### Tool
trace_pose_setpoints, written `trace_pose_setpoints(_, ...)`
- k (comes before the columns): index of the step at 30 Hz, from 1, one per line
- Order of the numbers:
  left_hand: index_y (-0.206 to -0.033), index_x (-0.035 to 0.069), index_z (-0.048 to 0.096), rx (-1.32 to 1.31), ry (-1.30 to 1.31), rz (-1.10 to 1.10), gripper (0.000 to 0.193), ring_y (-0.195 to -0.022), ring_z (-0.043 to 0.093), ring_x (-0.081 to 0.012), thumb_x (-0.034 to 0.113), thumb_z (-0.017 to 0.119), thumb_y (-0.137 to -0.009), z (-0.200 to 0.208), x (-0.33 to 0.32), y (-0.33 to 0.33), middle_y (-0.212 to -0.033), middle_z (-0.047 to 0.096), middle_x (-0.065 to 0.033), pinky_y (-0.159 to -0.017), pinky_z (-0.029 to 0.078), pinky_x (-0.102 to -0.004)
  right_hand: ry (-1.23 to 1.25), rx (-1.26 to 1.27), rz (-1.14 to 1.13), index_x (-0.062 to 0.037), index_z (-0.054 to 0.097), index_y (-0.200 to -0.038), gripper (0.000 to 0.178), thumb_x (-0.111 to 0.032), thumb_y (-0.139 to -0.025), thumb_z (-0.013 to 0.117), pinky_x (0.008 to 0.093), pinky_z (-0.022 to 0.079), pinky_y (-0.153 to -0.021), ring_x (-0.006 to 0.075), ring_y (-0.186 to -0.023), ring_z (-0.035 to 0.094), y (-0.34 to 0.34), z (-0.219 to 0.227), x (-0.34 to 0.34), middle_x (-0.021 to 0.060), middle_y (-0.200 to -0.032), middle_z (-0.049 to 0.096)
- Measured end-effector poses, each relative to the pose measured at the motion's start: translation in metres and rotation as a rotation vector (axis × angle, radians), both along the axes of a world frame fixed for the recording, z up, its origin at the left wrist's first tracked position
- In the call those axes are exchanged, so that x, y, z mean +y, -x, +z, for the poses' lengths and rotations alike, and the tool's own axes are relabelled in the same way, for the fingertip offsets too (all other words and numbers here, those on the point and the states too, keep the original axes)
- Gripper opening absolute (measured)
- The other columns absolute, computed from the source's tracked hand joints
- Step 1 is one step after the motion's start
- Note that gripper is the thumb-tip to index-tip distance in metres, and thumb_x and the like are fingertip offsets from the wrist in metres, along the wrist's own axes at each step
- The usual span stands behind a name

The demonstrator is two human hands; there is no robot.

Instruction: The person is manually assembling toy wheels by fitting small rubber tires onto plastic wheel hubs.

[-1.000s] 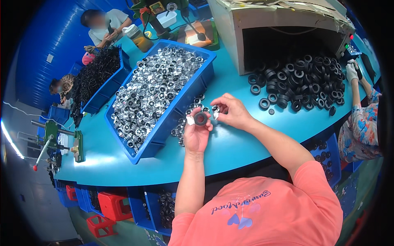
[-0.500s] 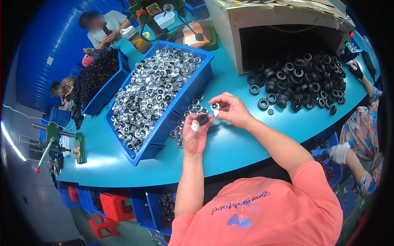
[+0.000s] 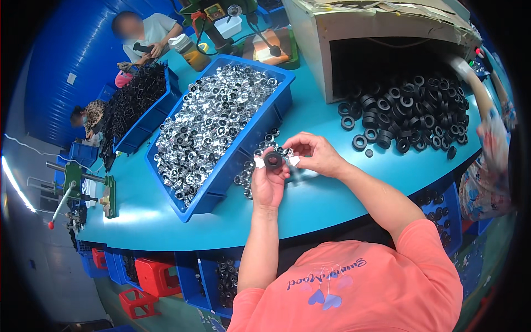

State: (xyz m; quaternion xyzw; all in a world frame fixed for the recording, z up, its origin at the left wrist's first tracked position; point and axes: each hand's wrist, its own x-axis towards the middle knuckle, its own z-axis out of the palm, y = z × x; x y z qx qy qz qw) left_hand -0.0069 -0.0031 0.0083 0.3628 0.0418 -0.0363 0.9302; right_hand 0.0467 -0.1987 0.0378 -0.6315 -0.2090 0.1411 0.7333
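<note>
In my left hand (image 3: 269, 185) is a black ring (image 3: 272, 160), its round hole turned up toward the camera. Close beside it my right hand (image 3: 318, 155) pinches a small clear part (image 3: 287, 152), partly hidden by the fingers. White wraps cover some fingertips on both hands. Just beyond my hands, loose clear parts with dark centres (image 3: 243, 176) lie on the turquoise table (image 3: 238, 227). More of them fill the blue bin (image 3: 289, 83) to the left. A heap of black rings (image 3: 406, 113) is on the right.
An open-fronted box (image 3: 310, 50) stands behind the ring heap. A green press (image 3: 110, 196) is at the left table edge, another machine (image 3: 215, 27) at the back. A second blue bin (image 3: 135, 135) holds black parts. Another person's arm (image 3: 478, 88) reaches in at right.
The black ring has turned so its hole faces up, and my right hand has brought the clear part closer to it. At right, the other person's arm has swung toward the box.
</note>
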Motion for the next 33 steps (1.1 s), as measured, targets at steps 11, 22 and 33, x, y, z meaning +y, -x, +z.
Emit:
trace_pose_setpoints(11,-0.148,0.002,0.052,-0.019,0.1,-0.1,0.055,-0.089,0.062,-0.0179,0.045,0.041,-0.115,0.001,-0.001,-0.001,-0.111,0.066,-0.0088,-0.074,0.052,-0.0308,0.071,-0.066,-0.021,-0.0078,0.074,-0.127,0.039,-0.001,-0.088,0.075,0.0269,0.054,-0.087,0.0097,-0.097,0.065,-0.001,-0.005,0.002,0.0012,-0.11,0.061)
trace_pose_setpoints(22,-0.145,0.003,0.054,-0.022,0.141,-0.141,0.048,-0.096,0.069,-0.0226,0.039,0.044,-0.114,0.001,0.0,0.003,-0.118,0.068,-0.0113,-0.082,0.062,-0.0344,0.157,-0.028,-0.061,-0.0072,0.075,-0.126,0.039,-0.004,-0.087,0.074,0.0263,0.055,-0.085,0.01,-0.092,0.066,-0.002,-0.005,0.001,0.0035,-0.113,0.064)
trace_pose_setpoints(33,-0.141,0.006,0.055,-0.011,0.192,-0.122,0.042,-0.095,0.069,-0.0236,0.035,0.051,-0.112,-0.004,0.003,0.001,-0.113,0.068,-0.012,-0.082,0.061,-0.0362,0.127,-0.014,-0.097,-0.0031,0.072,-0.126,0.038,0.0,-0.088,0.071,0.0241,0.054,-0.084,0.0063,-0.092,0.063,-0.002,-0.001,0.0,0.0002,-0.109,0.067)
